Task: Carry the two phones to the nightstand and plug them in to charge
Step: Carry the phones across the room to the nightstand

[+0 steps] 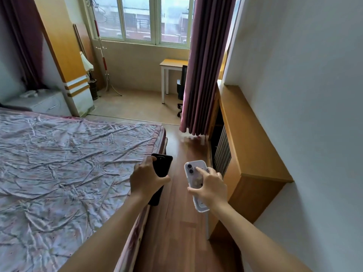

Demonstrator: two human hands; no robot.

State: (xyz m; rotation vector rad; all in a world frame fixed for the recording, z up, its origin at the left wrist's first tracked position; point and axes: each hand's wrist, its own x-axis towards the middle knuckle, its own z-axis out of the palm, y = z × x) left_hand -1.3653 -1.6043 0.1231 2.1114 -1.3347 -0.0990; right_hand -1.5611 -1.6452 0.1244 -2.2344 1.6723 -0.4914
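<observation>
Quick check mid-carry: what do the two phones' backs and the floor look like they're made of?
Black phone in the left hand: dark, matte-looking back, possibly a case; the material is unclear. Pale phone in the right hand: likely a clear, glossy plastic case, given its see-through rim. Floor: reddish wood or laminate planks, with visible seams and a slight sheen.

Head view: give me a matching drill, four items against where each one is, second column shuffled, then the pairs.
Items:
1. black phone
2. phone in a clear case
3. small desk
4. white nightstand

Places:
A. under the window, by the curtain
B. in the right hand
C. far side of the bed, at left
D. in the left hand

Pairs: 1-D, 2-B, 3-A, 4-C
</observation>
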